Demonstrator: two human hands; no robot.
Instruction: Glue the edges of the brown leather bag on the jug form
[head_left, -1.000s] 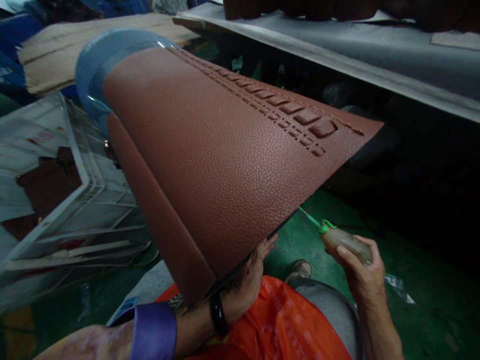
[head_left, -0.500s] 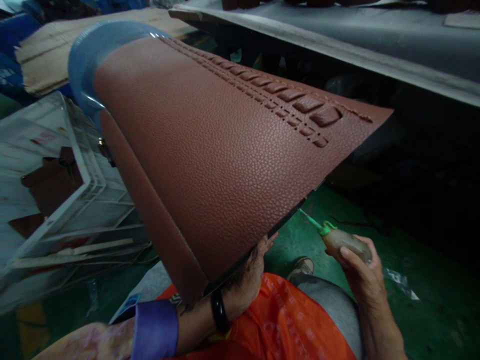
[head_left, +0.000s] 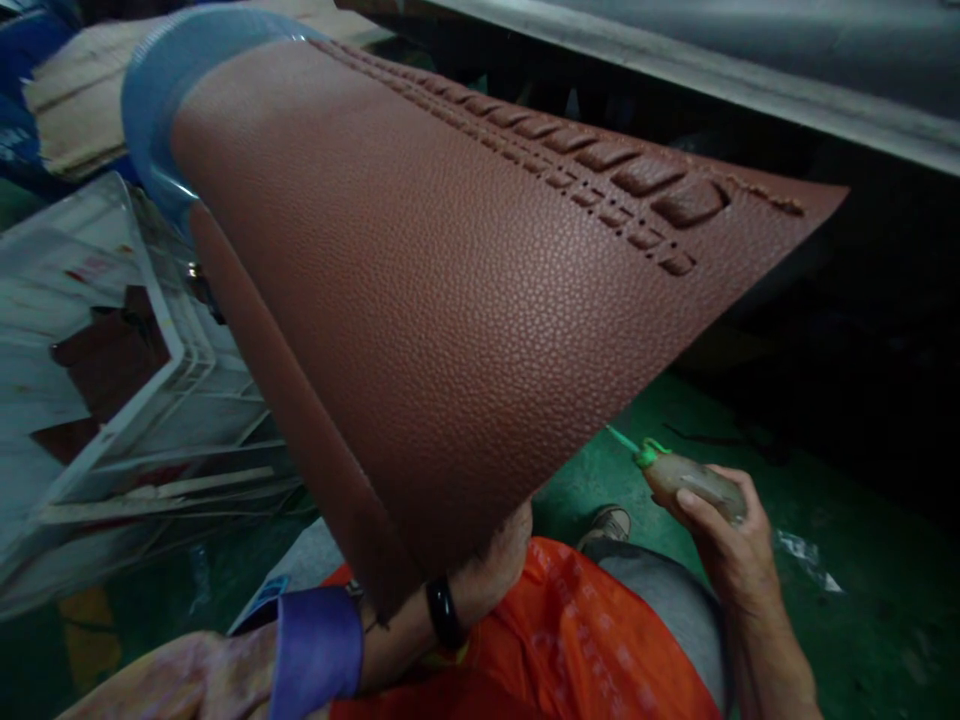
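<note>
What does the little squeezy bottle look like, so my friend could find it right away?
Find the big brown pebbled leather sheet in the middle, held up by the left hand. Just below its lower right edge, above the green floor, the right hand grips a small cloudy brownish squeeze bottle. Only it has a thin bright green nozzle, pointing up at the sheet.

White crate (head_left: 172,370) at left, brown scraps (head_left: 112,350) inside. Cardboard (head_left: 67,110) behind it. Grey surface (head_left: 750,60) along top. Green floor (head_left: 825,480) carries clear wrapper (head_left: 806,555). Orange bag (head_left: 570,640) bottom centre.
</note>
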